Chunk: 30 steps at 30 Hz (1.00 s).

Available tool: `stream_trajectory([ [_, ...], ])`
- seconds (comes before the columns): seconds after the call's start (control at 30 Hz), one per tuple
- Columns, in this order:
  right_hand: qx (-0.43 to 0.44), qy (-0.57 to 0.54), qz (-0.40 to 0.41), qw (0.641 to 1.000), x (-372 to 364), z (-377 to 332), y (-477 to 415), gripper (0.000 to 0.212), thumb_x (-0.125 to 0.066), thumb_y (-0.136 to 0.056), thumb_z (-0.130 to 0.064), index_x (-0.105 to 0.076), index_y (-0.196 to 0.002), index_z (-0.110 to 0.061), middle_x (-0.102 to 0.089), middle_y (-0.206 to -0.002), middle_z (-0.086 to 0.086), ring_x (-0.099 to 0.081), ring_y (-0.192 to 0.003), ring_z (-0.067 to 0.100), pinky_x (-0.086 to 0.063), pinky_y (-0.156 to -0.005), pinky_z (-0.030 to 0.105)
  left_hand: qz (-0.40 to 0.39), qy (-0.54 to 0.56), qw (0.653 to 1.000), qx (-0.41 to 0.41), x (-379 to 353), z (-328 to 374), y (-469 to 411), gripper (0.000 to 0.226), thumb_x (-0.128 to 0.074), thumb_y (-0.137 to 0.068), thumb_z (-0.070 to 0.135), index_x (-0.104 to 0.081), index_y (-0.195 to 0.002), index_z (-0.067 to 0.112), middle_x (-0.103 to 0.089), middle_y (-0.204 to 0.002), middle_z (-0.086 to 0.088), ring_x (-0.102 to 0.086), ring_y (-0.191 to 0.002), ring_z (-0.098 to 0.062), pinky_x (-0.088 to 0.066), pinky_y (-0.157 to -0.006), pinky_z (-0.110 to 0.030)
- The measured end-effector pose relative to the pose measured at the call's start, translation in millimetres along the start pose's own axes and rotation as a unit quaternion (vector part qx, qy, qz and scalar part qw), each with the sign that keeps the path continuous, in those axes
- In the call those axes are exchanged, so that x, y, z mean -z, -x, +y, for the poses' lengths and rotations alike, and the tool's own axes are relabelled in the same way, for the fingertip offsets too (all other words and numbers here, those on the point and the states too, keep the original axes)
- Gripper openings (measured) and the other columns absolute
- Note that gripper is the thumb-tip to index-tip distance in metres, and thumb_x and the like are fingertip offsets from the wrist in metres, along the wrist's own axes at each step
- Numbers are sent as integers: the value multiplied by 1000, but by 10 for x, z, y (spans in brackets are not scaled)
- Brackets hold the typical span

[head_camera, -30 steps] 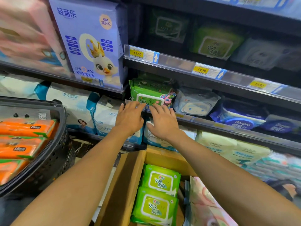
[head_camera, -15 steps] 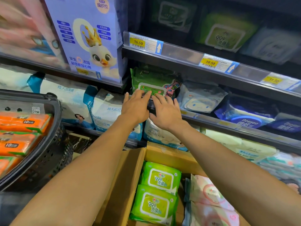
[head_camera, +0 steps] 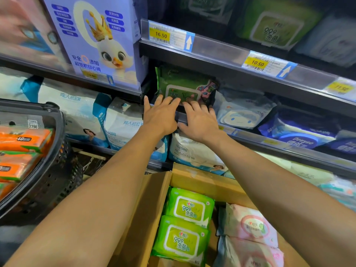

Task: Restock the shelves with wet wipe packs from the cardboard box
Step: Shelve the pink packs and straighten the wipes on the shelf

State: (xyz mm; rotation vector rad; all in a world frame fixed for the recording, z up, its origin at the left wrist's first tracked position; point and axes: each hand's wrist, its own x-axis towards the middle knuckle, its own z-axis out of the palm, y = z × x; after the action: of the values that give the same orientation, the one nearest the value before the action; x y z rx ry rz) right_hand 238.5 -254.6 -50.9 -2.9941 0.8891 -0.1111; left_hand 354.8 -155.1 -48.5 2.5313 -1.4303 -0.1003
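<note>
A dark green wet wipe pack (head_camera: pixel 183 84) sits at the left end of the middle shelf (head_camera: pixel 250 134). My left hand (head_camera: pixel 160 115) and my right hand (head_camera: pixel 200 121) lie side by side at the shelf's front edge, straight fingers pressing the pack's front face. Below my arms stands the open cardboard box (head_camera: pixel 146 209). It holds two bright green wipe packs (head_camera: pixel 187 224) on the left and pink packs (head_camera: pixel 250 228) on the right.
A white and blue wipe pack (head_camera: pixel 242 114) and dark blue packs (head_camera: pixel 300 133) fill the shelf to the right. A purple duck box (head_camera: pixel 92 39) stands upper left. A black basket (head_camera: pixel 44 160) with orange tissue packs is at left. Price rail (head_camera: pixel 221 53) overhangs above.
Both hands have slid forward with the green pack, which now sits deeper on the shelf. The camera has moved closer.
</note>
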Motion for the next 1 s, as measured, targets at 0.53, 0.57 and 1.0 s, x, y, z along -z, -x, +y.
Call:
stream_trajectory([
  [0.53, 1, -22, 0, 1000, 21, -35, 13, 73, -57, -94, -52, -35, -157, -21, -40, -158, 7, -39, -142, 36, -27, -117, 56, -7, -9, 1000, -3, -17, -44, 2, 84, -65, -92, 29, -18, -161, 32, -25, -166, 2, -8, -158, -28, 3, -124, -64],
  [0.57, 1, -26, 9, 1000, 33, -41, 38, 71, -58, -94, -51, -38, -155, -21, -42, -156, 7, -40, -141, 35, -28, -117, 55, -6, -10, 1000, -6, -12, -59, 24, 85, -65, -92, 28, -17, -161, 32, -23, -167, 1, -7, -158, -28, 2, -124, -63],
  [1.0, 29, -58, 54, 996, 374, 84, 1051, 57, -63, -93, -34, -54, -147, -19, -49, -153, 3, -39, -145, 25, -27, -120, 46, -1, -68, 995, -67, 127, 139, 828, 81, -58, -100, 28, -10, -165, 31, -5, -173, -2, 4, -160, -24, -1, -127, -59],
])
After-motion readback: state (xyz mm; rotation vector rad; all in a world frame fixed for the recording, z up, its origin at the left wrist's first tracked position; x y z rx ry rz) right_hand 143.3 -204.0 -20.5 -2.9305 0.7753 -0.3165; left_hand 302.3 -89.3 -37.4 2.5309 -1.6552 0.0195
